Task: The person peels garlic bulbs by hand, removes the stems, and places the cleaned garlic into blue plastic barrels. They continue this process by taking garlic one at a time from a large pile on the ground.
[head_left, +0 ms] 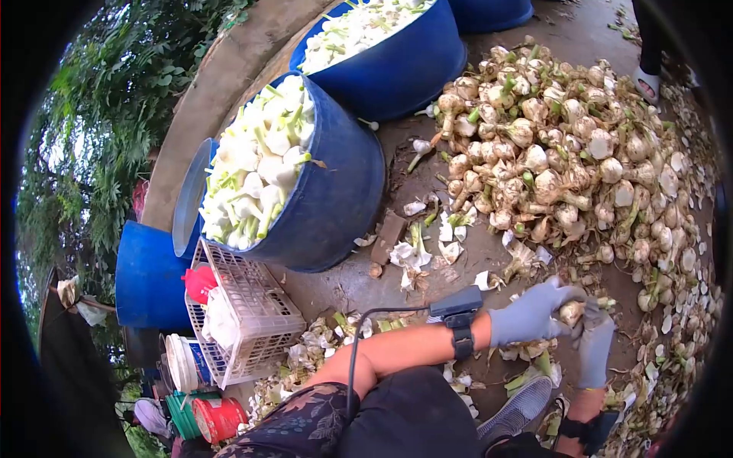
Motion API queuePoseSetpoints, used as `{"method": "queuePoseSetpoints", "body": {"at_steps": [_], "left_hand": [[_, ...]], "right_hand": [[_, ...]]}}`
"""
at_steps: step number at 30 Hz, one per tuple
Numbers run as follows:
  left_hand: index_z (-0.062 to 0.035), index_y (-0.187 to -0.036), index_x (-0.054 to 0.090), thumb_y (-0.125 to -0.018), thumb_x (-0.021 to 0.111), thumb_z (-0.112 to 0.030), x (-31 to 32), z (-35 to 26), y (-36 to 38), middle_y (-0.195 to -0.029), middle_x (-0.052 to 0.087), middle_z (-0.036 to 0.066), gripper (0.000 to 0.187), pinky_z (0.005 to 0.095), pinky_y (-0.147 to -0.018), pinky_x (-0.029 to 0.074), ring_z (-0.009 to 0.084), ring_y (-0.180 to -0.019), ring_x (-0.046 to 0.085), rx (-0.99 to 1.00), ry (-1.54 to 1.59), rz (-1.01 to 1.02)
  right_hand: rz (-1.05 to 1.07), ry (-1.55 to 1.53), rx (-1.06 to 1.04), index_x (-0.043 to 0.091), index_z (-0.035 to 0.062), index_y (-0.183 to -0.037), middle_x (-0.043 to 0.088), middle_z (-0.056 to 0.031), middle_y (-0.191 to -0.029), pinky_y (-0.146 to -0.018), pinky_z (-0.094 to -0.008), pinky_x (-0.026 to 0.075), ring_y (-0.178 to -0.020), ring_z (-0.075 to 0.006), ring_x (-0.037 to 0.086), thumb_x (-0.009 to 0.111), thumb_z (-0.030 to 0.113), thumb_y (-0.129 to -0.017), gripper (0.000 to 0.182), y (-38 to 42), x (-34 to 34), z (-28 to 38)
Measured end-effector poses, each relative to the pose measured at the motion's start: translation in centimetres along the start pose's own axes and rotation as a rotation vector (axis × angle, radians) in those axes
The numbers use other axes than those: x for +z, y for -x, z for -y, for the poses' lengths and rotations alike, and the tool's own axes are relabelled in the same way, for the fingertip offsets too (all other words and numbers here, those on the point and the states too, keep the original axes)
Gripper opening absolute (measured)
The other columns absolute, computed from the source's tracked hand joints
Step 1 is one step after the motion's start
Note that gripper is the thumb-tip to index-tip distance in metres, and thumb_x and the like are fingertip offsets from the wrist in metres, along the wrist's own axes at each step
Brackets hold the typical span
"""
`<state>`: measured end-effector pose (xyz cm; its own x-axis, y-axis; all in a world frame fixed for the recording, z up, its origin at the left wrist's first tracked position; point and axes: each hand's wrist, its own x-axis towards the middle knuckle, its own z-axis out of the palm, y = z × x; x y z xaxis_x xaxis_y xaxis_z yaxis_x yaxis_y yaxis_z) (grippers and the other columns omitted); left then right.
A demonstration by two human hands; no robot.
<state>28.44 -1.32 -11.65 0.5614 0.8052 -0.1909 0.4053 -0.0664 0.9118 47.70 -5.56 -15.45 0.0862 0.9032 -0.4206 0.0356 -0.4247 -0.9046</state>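
A garlic bulb (571,313) with brown outer skin and a short stem is pinched between my two hands at the lower right. My left hand (531,313), in a grey glove, has its fingers closed around one side of it. From below, my right hand (595,343), gloved the same way, presses its bent fingers against the bulb on the stem side. Whether the right palm also hides a tool cannot be seen. Beyond my hands lies a large pile of unpeeled garlic (550,145). Loose peeled skins (412,256) lie on the ground near my left hand.
A blue tub (343,175) heaped with white trimmed garlic stands to the left, with another full blue tub (405,65) behind it. A plastic crate (259,320) and a red bucket (219,417) are at lower left. My shoe (523,408) is below my hands. Someone's foot (647,84) shows at top right.
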Motion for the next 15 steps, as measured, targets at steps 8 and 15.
{"method": "queuePoseSetpoints", "body": {"at_steps": [8,15], "left_hand": [[-0.0057,-0.115,0.065,-0.067,0.085,-0.017,0.5,2.7,0.7,-0.101,0.067,0.005,0.053,0.0282,-0.080,0.051,0.0113,-0.091,0.063,-0.170,0.558,-0.113],[-0.0081,-0.135,0.046,-0.097,0.054,-0.038,-0.7,3.4,1.7,-0.107,0.062,0.004,0.048,0.0200,-0.055,0.044,0.0083,-0.070,0.058,-0.270,1.253,0.246]], "right_hand": [[0.183,-0.128,0.160,0.062,-0.0008,-0.104,0.063,-0.0044,-0.075,-0.051,-0.0244,0.046,-0.060,-0.0121,0.059,0.052,0.017,-0.095,0.022,2.0,1.7,2.4],[0.090,0.478,-0.131,0.061,-0.0034,-0.109,0.065,-0.0109,-0.077,-0.058,-0.0329,0.050,-0.064,-0.0148,0.061,0.056,0.011,-0.091,0.024,2.4,1.5,3.4]]}}
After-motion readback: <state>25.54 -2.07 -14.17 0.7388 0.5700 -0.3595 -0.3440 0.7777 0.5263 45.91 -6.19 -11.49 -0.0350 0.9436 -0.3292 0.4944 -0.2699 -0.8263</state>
